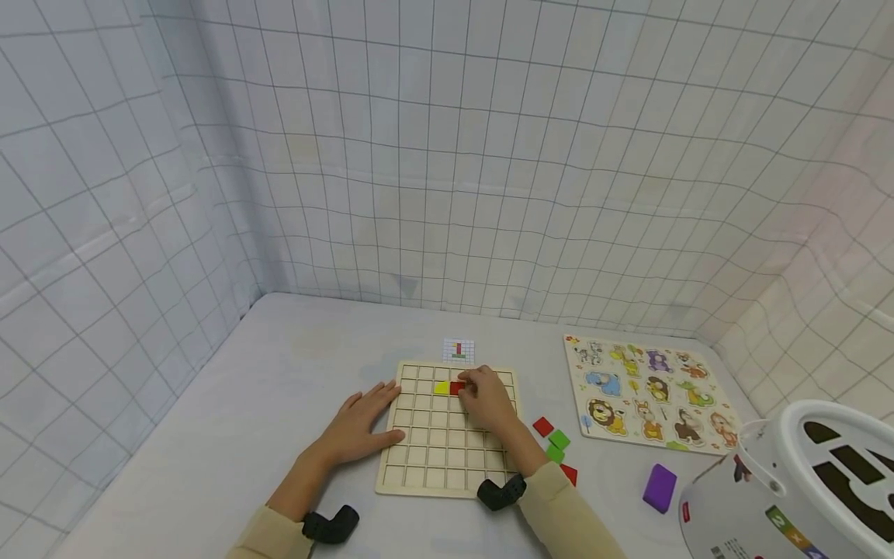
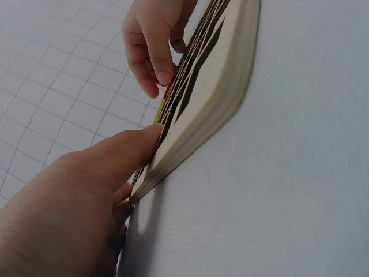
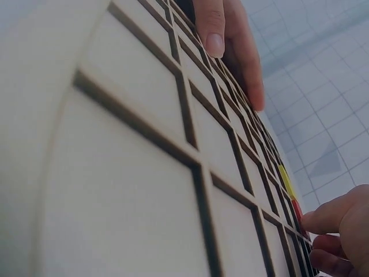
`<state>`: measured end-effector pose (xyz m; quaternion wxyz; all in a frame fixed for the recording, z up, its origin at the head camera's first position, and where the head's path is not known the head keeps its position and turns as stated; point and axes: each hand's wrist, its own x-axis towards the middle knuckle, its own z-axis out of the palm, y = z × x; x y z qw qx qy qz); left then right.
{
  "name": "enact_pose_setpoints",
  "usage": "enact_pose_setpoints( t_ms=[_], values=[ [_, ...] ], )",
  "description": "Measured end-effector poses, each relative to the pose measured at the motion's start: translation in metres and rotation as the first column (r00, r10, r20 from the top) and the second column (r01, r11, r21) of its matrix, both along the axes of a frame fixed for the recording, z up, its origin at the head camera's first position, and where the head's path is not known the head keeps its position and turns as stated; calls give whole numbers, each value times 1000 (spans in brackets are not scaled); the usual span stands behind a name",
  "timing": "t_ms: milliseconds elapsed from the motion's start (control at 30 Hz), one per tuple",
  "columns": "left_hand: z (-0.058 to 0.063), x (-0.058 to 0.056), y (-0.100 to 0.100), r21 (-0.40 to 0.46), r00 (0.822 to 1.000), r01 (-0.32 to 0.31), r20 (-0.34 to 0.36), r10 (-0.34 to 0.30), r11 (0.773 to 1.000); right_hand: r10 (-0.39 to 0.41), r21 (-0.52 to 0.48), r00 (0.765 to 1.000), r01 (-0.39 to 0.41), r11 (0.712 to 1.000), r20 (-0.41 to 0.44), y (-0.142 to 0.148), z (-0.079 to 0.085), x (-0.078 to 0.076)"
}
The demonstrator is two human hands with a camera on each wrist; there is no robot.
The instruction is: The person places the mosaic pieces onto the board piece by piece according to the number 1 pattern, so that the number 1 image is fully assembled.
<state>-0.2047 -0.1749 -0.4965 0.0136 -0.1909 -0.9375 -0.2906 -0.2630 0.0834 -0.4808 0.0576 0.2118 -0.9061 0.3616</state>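
My left hand (image 1: 363, 427) lies relaxed with its fingers apart, thumb and fingertips touching the left edge of the wooden grid board (image 1: 415, 456). My right hand (image 1: 487, 397) has thumb and fingers bent, pinching the red tile (image 1: 456, 388) and hiding part of it. My hands are well apart from each other.

The red tile sits in the grid toward the board's far side, just right of the yellow tile (image 1: 441, 387); together they make a short row running left to right. The board looks nearly square, so I can't pick out a long axis; its sides run away from me.

Beyond its far edge is a small pattern card (image 1: 459, 350). White desk (image 1: 293, 349) stretches out left of the board. On the right, the loose red and green tiles (image 1: 559, 440) lie near my forearm, with the animal puzzle (image 1: 649, 431) farther over; the purple block (image 1: 660, 488) stands beside the white bucket (image 1: 726, 505).
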Motion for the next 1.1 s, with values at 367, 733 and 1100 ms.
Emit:
enact_pose_setpoints(
  t_ms=[367,733,1100],
  values=[
    [-1,-1,1,-3,1000,3,-4,-3,1000,-28,-39,999,29,999,19,15,1,8],
    [-2,-2,0,-13,1000,0,-1,0,1000,-52,-59,999,53,997,10,39,5,15],
    [2,0,1,-14,1000,6,-15,-7,1000,-108,-28,994,108,994,11,61,9,22]
  ],
)
